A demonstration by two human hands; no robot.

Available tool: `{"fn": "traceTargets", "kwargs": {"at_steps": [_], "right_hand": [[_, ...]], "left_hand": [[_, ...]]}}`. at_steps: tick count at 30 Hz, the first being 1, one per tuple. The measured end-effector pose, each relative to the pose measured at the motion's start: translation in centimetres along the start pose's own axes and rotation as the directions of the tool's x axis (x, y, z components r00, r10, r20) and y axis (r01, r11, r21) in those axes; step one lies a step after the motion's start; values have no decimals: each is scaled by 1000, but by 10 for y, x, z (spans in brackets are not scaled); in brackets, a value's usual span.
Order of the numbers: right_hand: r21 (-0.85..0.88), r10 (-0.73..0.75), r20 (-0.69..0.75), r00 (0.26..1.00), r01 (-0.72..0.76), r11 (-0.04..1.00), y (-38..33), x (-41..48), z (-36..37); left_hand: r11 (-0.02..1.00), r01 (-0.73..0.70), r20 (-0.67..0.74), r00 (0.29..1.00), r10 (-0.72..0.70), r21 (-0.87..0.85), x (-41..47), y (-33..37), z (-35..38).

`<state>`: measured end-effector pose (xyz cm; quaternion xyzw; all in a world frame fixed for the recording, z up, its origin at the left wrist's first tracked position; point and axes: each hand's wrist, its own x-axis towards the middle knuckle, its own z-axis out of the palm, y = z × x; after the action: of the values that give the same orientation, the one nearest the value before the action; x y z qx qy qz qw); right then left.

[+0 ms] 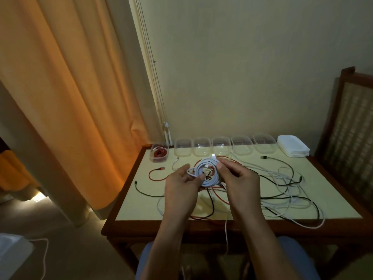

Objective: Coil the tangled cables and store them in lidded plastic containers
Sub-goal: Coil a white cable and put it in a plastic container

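White cable coil (pixel 203 175), plug end (pixel 214 156) pointing toward the wall (pixel 242 67), is pinched by left hand (pixel 179 187) and right hand (pixel 237 178)

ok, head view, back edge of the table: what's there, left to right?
One clear container holding a coiled red cable → row of five empty clear containers → stack of white lids.
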<state>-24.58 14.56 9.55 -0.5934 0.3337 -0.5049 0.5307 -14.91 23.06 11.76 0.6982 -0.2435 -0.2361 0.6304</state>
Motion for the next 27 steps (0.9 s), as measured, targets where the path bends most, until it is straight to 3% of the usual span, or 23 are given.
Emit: {"fn": "traceTargets", "kwargs": {"at_steps": [11,20,24,27], "right_hand": [[8,34,19,999,-34,999,-7,45,4],[78,-57,258,964,38,996,-21,56,11],[-66,-116,278,954,139,988,-21,62,17],[-21,-89,307,947,101,995,-22,70,15]], "left_hand": [[966,102,218,975,-49,-238,34,19,13],[963,-20,83,996,44,-268,54,34,20],[956,-9,120,992,46,-293,60,37,16],[937,55,203,979,17,-344,66,38,11]]}}
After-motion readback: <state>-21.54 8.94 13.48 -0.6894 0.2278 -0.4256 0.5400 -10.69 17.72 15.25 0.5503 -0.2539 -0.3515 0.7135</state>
